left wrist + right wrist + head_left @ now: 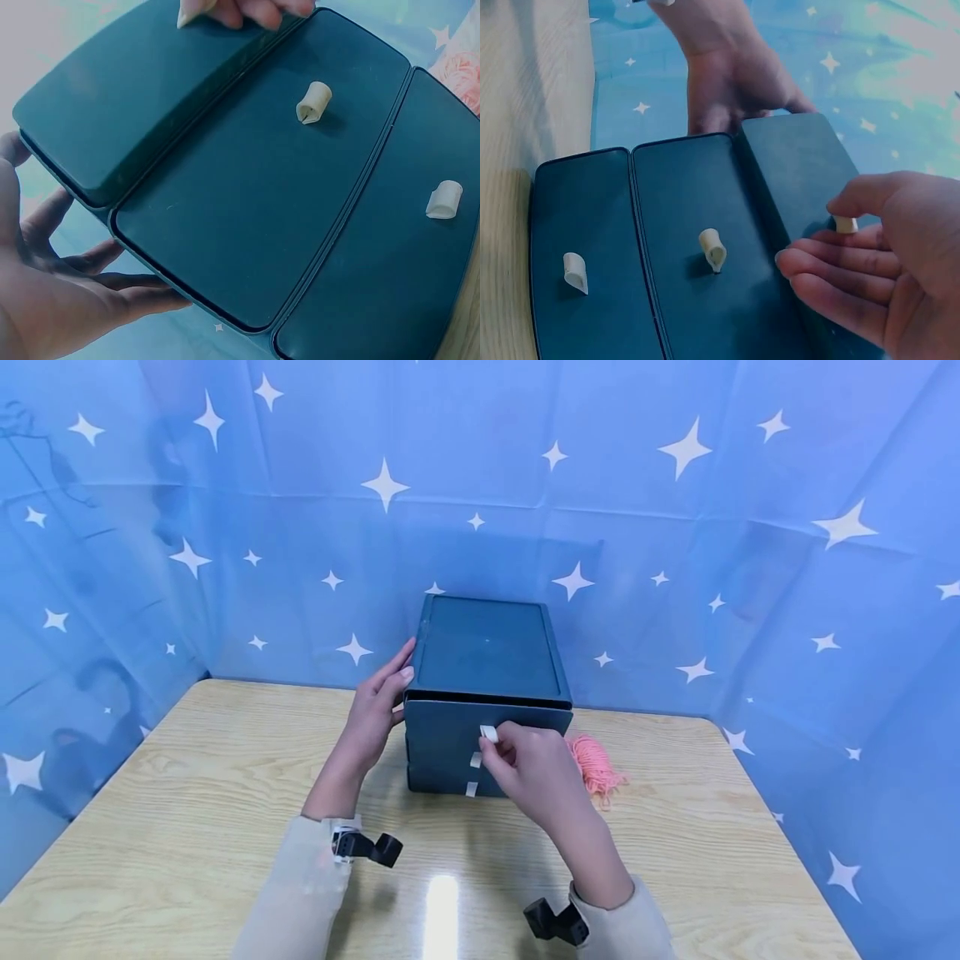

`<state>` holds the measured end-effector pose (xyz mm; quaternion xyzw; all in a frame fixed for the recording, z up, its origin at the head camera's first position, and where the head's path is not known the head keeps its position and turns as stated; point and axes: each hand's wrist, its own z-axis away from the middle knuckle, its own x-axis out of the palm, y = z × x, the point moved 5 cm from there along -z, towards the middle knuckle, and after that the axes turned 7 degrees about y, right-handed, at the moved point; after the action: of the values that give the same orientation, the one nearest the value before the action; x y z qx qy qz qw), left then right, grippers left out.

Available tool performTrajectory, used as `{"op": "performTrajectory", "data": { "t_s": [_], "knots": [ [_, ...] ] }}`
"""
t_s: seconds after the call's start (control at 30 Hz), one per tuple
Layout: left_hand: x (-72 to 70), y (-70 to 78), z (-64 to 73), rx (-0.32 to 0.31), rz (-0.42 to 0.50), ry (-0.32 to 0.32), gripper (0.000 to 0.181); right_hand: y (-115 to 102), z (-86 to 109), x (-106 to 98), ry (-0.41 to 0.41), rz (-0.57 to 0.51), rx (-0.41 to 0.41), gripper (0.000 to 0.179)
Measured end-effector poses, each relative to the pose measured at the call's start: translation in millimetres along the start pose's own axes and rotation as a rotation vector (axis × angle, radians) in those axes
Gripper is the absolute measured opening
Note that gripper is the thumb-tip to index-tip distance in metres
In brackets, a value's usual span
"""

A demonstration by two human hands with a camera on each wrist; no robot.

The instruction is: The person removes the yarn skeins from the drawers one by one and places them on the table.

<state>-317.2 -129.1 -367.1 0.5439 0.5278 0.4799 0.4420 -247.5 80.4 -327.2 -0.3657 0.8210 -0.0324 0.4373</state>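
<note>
A dark teal box with three drawers (487,647) stands near the back of the table. Each drawer front carries a small white loop tab; the middle one (313,103) and the bottom one (575,273) hang free. My right hand (536,768) pinches the top drawer's tab (846,224) between thumb and index finger. That top drawer (799,161) juts out a little past the two below it. Against the box's left side rests my left hand (371,718), its fingers extended along the wall. What the drawers hold is hidden.
A bundle of pink yarn (592,764) lies on the wooden table (187,827) just right of the box, partly behind my right hand. A blue curtain with white stars (300,527) hangs close behind the box and along both sides.
</note>
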Motion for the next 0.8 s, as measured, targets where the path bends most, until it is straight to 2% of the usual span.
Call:
{"op": "performTrajectory", "data": {
  "t_s": [0.33, 0.57, 0.67, 0.8],
  "knots": [
    [1.5, 2.5, 1.0, -0.008, 0.0, 0.007, 0.052, 9, -7.2, 9, 0.017, -0.06, 0.107, 0.02],
    [1.7, 2.9, 0.9, -0.022, 0.008, 0.014, 0.05, 13, -2.2, 12, 0.028, -0.045, 0.134, 0.024],
    [1.3, 2.3, 1.2, -0.026, 0.002, 0.012, 0.05, 15, 1.7, 17, -0.006, -0.04, 0.174, 0.029],
    [1.6, 2.5, 1.3, -0.013, -0.003, 0.009, 0.05, 18, 6.2, 29, -0.102, 0.002, 0.238, 0.038]
  ]
}}
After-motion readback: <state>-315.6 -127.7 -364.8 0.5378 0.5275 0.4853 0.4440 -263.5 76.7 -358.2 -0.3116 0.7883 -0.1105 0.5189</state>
